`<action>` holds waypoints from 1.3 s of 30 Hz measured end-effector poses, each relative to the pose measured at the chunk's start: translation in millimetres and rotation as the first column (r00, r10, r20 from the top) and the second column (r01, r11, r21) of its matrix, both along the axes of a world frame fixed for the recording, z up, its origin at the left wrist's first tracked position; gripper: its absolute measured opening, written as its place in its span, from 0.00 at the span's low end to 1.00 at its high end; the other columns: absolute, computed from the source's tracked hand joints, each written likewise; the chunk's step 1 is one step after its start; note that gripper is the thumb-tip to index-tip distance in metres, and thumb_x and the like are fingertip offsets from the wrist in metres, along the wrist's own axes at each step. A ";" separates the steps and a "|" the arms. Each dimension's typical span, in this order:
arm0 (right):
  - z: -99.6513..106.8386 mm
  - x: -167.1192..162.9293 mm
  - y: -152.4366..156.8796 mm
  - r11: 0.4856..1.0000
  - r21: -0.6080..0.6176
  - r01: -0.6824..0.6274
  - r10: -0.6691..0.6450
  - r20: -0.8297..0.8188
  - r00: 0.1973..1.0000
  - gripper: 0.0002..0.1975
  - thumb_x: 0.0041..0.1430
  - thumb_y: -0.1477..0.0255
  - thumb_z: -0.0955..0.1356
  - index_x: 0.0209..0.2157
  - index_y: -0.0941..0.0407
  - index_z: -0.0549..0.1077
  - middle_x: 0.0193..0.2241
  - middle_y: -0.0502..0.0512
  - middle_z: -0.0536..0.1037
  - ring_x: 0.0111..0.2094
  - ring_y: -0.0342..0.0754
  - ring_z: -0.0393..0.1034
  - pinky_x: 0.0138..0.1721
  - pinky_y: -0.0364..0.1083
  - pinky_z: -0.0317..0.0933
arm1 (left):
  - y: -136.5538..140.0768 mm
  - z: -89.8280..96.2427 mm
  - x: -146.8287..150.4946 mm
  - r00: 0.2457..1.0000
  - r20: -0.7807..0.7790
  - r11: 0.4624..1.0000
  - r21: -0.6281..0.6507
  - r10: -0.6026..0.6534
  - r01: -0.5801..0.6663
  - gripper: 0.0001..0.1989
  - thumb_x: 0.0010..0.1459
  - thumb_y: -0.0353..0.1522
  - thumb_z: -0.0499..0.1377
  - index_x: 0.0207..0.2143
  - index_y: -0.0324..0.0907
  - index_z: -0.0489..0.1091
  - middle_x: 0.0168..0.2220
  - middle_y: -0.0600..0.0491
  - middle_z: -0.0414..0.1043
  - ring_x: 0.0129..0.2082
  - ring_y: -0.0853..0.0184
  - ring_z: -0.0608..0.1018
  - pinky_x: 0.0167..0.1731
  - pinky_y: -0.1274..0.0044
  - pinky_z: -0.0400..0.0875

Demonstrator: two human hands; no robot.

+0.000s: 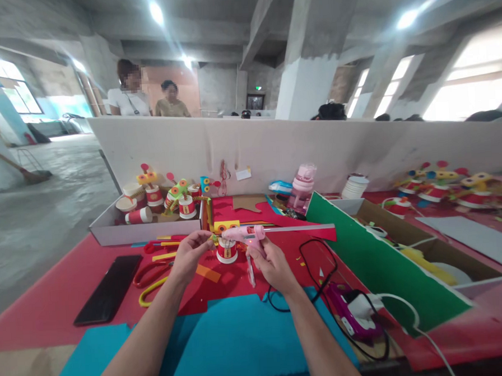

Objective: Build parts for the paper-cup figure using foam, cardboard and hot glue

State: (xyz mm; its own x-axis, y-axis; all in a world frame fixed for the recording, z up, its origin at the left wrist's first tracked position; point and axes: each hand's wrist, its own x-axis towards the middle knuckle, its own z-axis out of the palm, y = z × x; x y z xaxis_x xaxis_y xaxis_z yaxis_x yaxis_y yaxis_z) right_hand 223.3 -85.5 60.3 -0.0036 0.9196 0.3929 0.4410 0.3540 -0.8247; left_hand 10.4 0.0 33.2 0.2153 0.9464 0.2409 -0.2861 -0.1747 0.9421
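Note:
My right hand [274,262] is wrapped round the grip of a pink hot glue gun [243,234], a long glue stick [299,228] jutting from its back. The nozzle points left, toward the fingertips of my left hand [193,253]. Those fingers are pinched on a small yellow-green piece [215,240], too small to make out fully. Just behind and below the nozzle stands a paper-cup figure [227,254], red and white with a yellow head and orange eyes. The glue gun hides part of it.
A white box [148,231] with several cup figures stands at the left. Scissors [152,291] and a black phone [109,289] lie nearer. Blue foam [234,346] covers the front edge. At right are a green-sided box [376,260], a purple power strip [354,311] and a looping black cord [335,268].

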 end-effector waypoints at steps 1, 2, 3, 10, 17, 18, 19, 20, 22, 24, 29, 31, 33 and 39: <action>-0.1 -0.1 0.1 1.000 -0.003 -0.003 0.003 -0.003 1.000 0.20 0.62 0.59 0.61 0.47 0.59 0.69 0.21 0.49 0.70 0.19 0.42 0.61 0.22 0.41 0.55 | 0.0 0.0 0.0 1.000 0.010 1.000 -0.007 -0.008 0.008 0.13 0.47 0.33 0.67 0.36 0.39 0.74 0.28 0.55 0.73 0.27 0.73 0.74 0.32 0.80 0.68; -0.4 0.0 0.1 1.000 -0.006 -0.005 0.005 -0.008 1.000 0.20 0.62 0.59 0.61 0.47 0.59 0.69 0.21 0.49 0.69 0.19 0.42 0.60 0.22 0.41 0.55 | -0.1 0.1 0.0 1.000 0.026 1.000 -0.015 -0.016 0.016 0.13 0.47 0.32 0.67 0.36 0.39 0.74 0.27 0.54 0.73 0.27 0.73 0.74 0.32 0.80 0.68; -0.8 0.3 0.1 1.000 -0.007 -0.007 0.006 -0.015 1.000 0.20 0.62 0.59 0.61 0.48 0.59 0.69 0.20 0.48 0.69 0.19 0.41 0.60 0.22 0.40 0.54 | -0.1 0.2 -0.1 0.999 0.044 0.999 -0.025 -0.023 0.024 0.13 0.46 0.32 0.67 0.36 0.38 0.74 0.27 0.54 0.73 0.27 0.73 0.74 0.32 0.80 0.68; -4.4 3.9 2.2 0.997 -0.052 -0.051 0.040 -0.192 0.981 0.17 0.61 0.58 0.61 0.35 0.59 0.69 0.17 0.46 0.67 0.18 0.40 0.58 0.21 0.40 0.54 | 0.7 1.5 -1.0 0.981 0.183 0.994 -0.071 -0.068 0.082 0.12 0.45 0.30 0.67 0.35 0.39 0.74 0.30 0.54 0.74 0.27 0.73 0.74 0.31 0.80 0.70; -6.0 1.6 7.8 0.982 -0.166 -0.090 0.013 -0.416 0.909 0.16 0.55 0.60 0.67 0.36 0.58 0.68 0.18 0.47 0.69 0.16 0.39 0.57 0.18 0.40 0.53 | 1.3 1.0 -3.0 0.946 0.301 0.974 -0.150 -0.121 0.172 0.12 0.45 0.27 0.67 0.35 0.39 0.74 0.29 0.55 0.73 0.28 0.73 0.75 0.32 0.80 0.71; -7.1 1.7 9.1 0.979 -0.174 -0.102 0.015 -0.441 0.897 0.16 0.55 0.60 0.67 0.36 0.58 0.68 0.16 0.45 0.68 0.15 0.38 0.56 0.18 0.39 0.53 | 1.5 0.8 -3.5 0.941 0.314 0.971 -0.158 -0.126 0.182 0.12 0.45 0.27 0.67 0.35 0.39 0.74 0.28 0.55 0.73 0.27 0.73 0.75 0.32 0.80 0.71; -8.5 2.2 10.8 0.977 -0.178 -0.115 0.019 -0.469 0.883 0.16 0.55 0.59 0.67 0.36 0.58 0.68 0.16 0.45 0.68 0.15 0.38 0.56 0.18 0.39 0.53 | 1.7 0.6 -4.0 0.937 0.325 0.968 -0.165 -0.130 0.192 0.12 0.45 0.28 0.67 0.35 0.39 0.74 0.27 0.55 0.73 0.27 0.73 0.75 0.32 0.80 0.71; -10.0 3.4 13.0 0.976 -0.179 -0.127 0.022 -0.497 0.867 0.16 0.54 0.59 0.67 0.36 0.58 0.68 0.18 0.46 0.70 0.15 0.38 0.57 0.18 0.39 0.53 | 2.0 0.5 -4.6 0.933 0.335 0.965 -0.172 -0.134 0.200 0.12 0.45 0.28 0.67 0.35 0.39 0.73 0.27 0.55 0.73 0.28 0.73 0.75 0.33 0.80 0.71; -13.4 8.9 18.9 0.975 -0.186 -0.123 0.002 -0.546 0.838 0.18 0.53 0.58 0.68 0.37 0.58 0.68 0.24 0.49 0.74 0.17 0.38 0.60 0.19 0.39 0.55 | 2.4 0.9 -5.4 0.925 0.354 0.962 -0.175 -0.136 0.208 0.12 0.45 0.27 0.67 0.35 0.39 0.73 0.29 0.55 0.73 0.28 0.73 0.75 0.33 0.80 0.71; -16.9 19.3 26.7 0.974 -0.221 -0.053 -0.077 -0.540 0.838 0.20 0.51 0.56 0.69 0.35 0.59 0.69 0.26 0.51 0.74 0.19 0.40 0.63 0.21 0.40 0.58 | 2.6 2.2 -6.2 0.918 0.370 0.964 -0.163 -0.139 0.212 0.12 0.45 0.27 0.66 0.35 0.39 0.74 0.31 0.54 0.74 0.28 0.74 0.74 0.33 0.80 0.71; -29.6 59.2 46.8 0.911 -0.302 0.280 -0.336 -0.151 0.930 0.22 0.55 0.53 0.63 0.28 0.58 0.71 0.20 0.49 0.71 0.21 0.44 0.65 0.24 0.42 0.57 | 3.3 5.7 -8.4 0.911 0.386 0.969 -0.128 -0.147 0.211 0.10 0.46 0.28 0.66 0.34 0.40 0.73 0.34 0.52 0.74 0.29 0.73 0.74 0.33 0.80 0.70; -36.6 72.2 52.7 0.889 -0.294 0.350 -0.358 0.029 0.933 0.22 0.58 0.54 0.60 0.26 0.57 0.71 0.17 0.50 0.70 0.20 0.45 0.67 0.25 0.42 0.58 | 3.7 6.4 -9.3 0.910 0.388 0.971 -0.117 -0.148 0.208 0.10 0.46 0.28 0.66 0.34 0.40 0.73 0.33 0.53 0.74 0.28 0.74 0.73 0.32 0.80 0.70; -43.6 79.7 56.9 0.865 -0.288 0.411 -0.359 0.218 0.908 0.22 0.60 0.56 0.58 0.25 0.57 0.71 0.16 0.52 0.71 0.21 0.47 0.69 0.27 0.43 0.58 | 3.8 6.9 -9.7 0.911 0.386 0.972 -0.113 -0.149 0.207 0.10 0.46 0.28 0.66 0.34 0.40 0.73 0.32 0.53 0.73 0.28 0.74 0.73 0.32 0.80 0.70; -60.1 79.3 60.2 0.803 -0.261 0.536 -0.366 0.494 0.789 0.20 0.61 0.59 0.59 0.32 0.58 0.74 0.21 0.59 0.76 0.30 0.53 0.74 0.31 0.44 0.57 | 2.9 7.8 -9.3 0.918 0.372 0.972 -0.128 -0.137 0.196 0.10 0.45 0.28 0.66 0.33 0.40 0.73 0.32 0.54 0.73 0.28 0.74 0.73 0.32 0.80 0.70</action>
State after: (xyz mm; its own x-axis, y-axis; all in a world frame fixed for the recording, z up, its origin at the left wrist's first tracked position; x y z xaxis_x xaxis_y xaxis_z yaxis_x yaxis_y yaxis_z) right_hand 302.6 -25.3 0.2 0.3719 0.9244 0.0843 0.7858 -0.2651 -0.5588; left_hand 1.1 2.9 41.0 0.3007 0.9365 0.1807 -0.6209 0.0484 0.7824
